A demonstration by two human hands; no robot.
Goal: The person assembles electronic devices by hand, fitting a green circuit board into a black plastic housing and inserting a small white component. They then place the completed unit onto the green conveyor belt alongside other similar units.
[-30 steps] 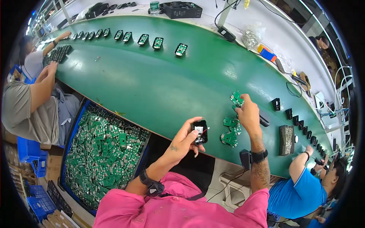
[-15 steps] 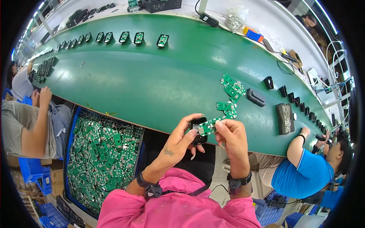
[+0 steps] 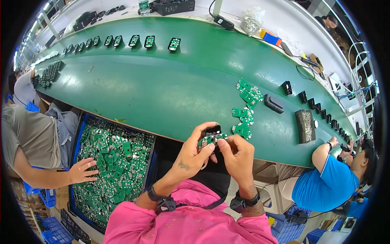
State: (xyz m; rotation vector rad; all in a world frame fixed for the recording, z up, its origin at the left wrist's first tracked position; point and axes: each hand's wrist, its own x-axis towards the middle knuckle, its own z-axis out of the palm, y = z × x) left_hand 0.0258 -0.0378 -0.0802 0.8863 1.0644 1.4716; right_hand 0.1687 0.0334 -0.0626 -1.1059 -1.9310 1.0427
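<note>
My left hand (image 3: 187, 155) is closed around a small black plastic housing (image 3: 213, 129), held just off the near edge of the bench. Between the thumb and fingers of my right hand (image 3: 239, 155) is the right end of a green circuit board (image 3: 211, 139). The board lies tilted across the mouth of the housing, and my left thumb presses on its left part. My fingers hide the lower side of the housing, so how deep the board sits cannot be made out. Beyond my right hand, a loose pile of green boards (image 3: 248, 96) lies on the bench.
The green bench (image 3: 162, 89) carries a row of board-filled housings (image 3: 174, 44) far left and housings (image 3: 311, 103) at right. A black case (image 3: 274, 104) and a rough block (image 3: 304, 127) lie nearby. A co-worker's hand (image 3: 84, 171) is over a board-filled bin (image 3: 151, 162).
My right hand has moved left and turned, bringing the circuit board against the housing. At left, a co-worker's hand has come down over the bin of boards.
</note>
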